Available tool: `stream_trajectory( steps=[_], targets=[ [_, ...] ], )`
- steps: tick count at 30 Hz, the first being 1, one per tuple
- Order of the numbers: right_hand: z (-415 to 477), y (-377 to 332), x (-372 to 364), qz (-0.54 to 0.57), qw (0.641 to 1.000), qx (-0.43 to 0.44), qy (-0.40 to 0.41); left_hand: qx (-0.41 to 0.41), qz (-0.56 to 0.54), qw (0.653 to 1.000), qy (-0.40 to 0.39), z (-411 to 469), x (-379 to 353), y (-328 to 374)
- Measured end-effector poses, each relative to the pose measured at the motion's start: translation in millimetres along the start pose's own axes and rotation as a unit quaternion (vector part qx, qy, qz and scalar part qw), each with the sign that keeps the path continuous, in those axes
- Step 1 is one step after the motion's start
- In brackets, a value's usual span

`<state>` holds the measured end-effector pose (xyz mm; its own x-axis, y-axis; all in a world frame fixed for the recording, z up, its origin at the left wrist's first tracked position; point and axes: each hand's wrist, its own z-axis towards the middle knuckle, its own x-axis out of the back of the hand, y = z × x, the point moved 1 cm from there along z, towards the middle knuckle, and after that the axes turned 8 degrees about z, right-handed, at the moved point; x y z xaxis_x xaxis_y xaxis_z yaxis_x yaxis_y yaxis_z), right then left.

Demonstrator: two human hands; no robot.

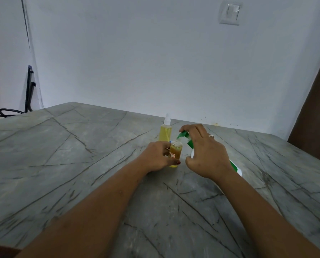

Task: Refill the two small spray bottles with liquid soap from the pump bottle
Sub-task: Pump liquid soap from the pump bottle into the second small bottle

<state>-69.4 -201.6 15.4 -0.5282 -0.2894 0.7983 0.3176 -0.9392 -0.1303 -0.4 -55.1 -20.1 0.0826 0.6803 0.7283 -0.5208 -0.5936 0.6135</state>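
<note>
My left hand (156,157) grips a small clear bottle (175,152) with its top off, standing upright on the table and holding yellow-amber liquid. My right hand (205,151) is wrapped round the white pump bottle (236,168), tilted toward the left, with fingers over its green pump head (184,135). The green nozzle sits right above the open neck of the small bottle. Behind them stands a second small spray bottle (166,132), capped with a white sprayer and full of yellow liquid. Most of the pump bottle's body is hidden by my hand.
The grey marble-patterned table (81,155) runs to a white wall at the back. A black metal frame (28,94) leans in the far left corner. A brown door edge (313,118) stands at the right. A light switch (229,13) is on the wall.
</note>
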Motion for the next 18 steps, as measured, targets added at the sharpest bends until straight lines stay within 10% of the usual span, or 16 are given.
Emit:
stream_trajectory(
  steps=[18],
  targets=[
    [-1.1, -1.8, 1.8, -0.001, 1.0, 0.002, 0.01, 0.005, -0.001, 1.0, -0.003, -2.6, 0.8, 4.5]
  ],
)
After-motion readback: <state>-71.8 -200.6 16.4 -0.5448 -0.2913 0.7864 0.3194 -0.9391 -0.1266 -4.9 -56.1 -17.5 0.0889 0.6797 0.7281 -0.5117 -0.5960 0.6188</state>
